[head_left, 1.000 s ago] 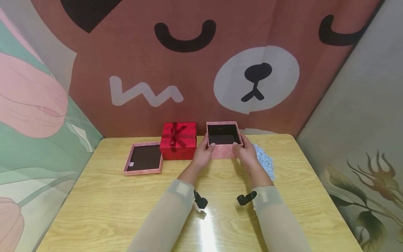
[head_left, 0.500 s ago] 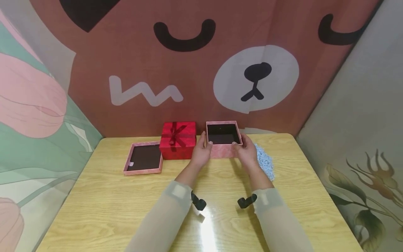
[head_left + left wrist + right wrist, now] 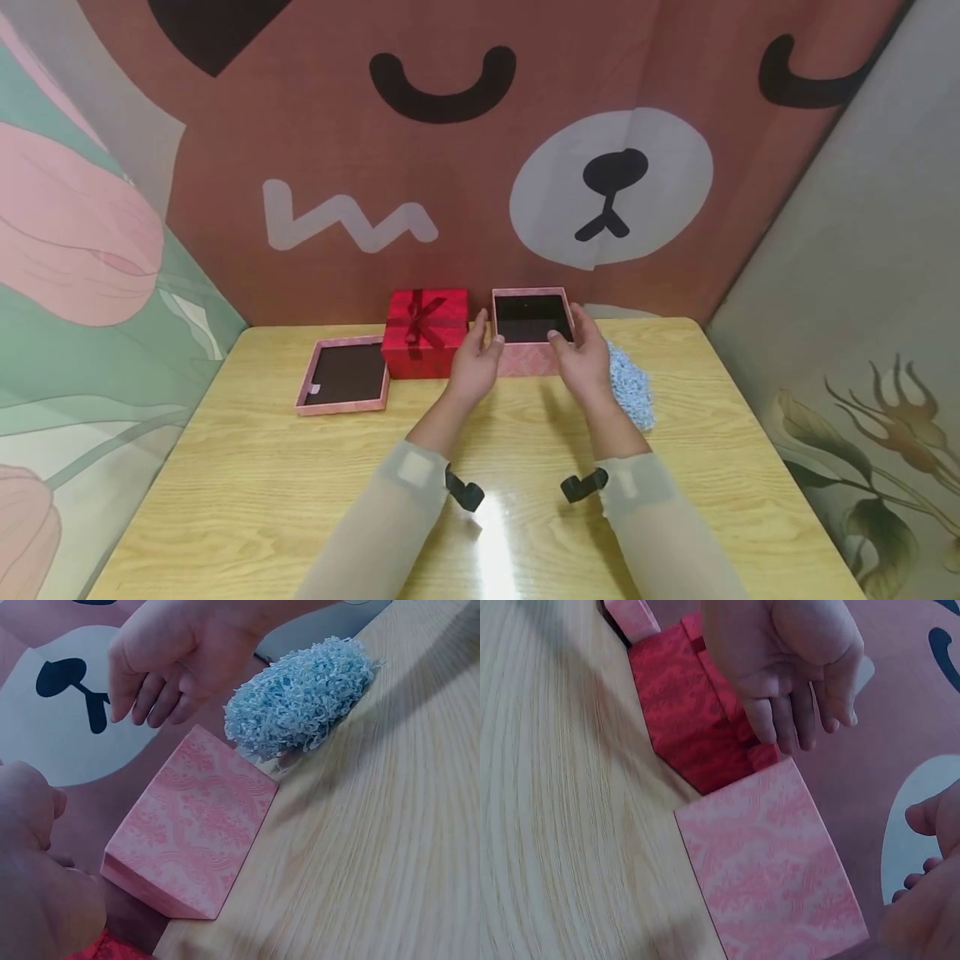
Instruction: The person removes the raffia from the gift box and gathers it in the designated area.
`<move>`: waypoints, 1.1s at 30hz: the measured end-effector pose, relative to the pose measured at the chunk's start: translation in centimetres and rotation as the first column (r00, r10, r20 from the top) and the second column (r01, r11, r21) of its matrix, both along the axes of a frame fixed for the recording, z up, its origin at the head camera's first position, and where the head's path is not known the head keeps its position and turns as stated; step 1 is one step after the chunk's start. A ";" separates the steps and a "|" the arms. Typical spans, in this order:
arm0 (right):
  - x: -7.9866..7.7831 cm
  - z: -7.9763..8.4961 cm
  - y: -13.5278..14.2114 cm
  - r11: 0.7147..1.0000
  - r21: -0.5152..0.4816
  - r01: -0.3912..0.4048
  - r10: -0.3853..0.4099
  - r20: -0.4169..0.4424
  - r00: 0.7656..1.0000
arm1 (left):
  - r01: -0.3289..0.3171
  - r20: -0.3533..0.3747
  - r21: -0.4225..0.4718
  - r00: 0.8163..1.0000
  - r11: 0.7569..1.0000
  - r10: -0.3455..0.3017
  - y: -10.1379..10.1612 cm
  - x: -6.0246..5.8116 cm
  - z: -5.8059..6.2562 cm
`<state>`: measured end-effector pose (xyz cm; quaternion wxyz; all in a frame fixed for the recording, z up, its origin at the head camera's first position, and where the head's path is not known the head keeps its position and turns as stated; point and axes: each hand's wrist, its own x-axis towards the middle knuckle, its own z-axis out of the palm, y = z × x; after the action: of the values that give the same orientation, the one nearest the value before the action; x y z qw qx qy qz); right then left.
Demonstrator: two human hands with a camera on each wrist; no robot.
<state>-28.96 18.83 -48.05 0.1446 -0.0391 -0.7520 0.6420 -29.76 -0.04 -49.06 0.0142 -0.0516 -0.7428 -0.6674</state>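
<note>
A lidless pink patterned box (image 3: 525,360) with a dark inside stands at the back of the table. My left hand (image 3: 475,362) is just off its left side, fingers extended and a gap showing between palm and box. At the other side my right hand (image 3: 583,358) has its thumb over the near right corner in the head view. From the left wrist view, the right hand (image 3: 184,664) hangs beside the box's upper corner with loosely bent fingers. The left hand (image 3: 780,667) holds nothing in the right wrist view. A fluffy light-blue bundle of shreds (image 3: 632,387) lies right of the box.
Left of the pink box sits a red gift box (image 3: 427,362) with a dark ribbon bow. Beside that, a pink-rimmed lid (image 3: 341,408) lies with its dark inside up. A bear-print cloth (image 3: 337,275) hangs behind the wooden table (image 3: 262,500).
Both hands held the pink box by its sides earlier. The left hand has let go and drawn back leftward and nearer; the right hand has loosened. The box stays at the back.
</note>
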 end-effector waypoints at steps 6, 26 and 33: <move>0.2 0.2 -1.8 0.992 -0.096 -0.077 0.072 -0.055 0.996 | 0.027 -0.010 0.053 1.000 0.998 -0.026 -0.8 0.3 0.3; 0.2 -1.2 -8.3 0.969 -0.064 -0.239 0.234 -0.082 0.969 | -0.112 -0.125 0.082 0.985 0.990 0.122 -7.0 1.0 0.6; 0.3 -1.5 -9.5 0.956 -0.067 -0.287 0.283 -0.062 0.957 | -0.185 -0.132 0.058 0.973 0.981 0.191 -9.9 0.6 0.4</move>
<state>-28.71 9.32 -49.54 0.0685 0.0807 -0.7211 0.6847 -29.17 -9.96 -48.68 0.1294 -0.0264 -0.7262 -0.6747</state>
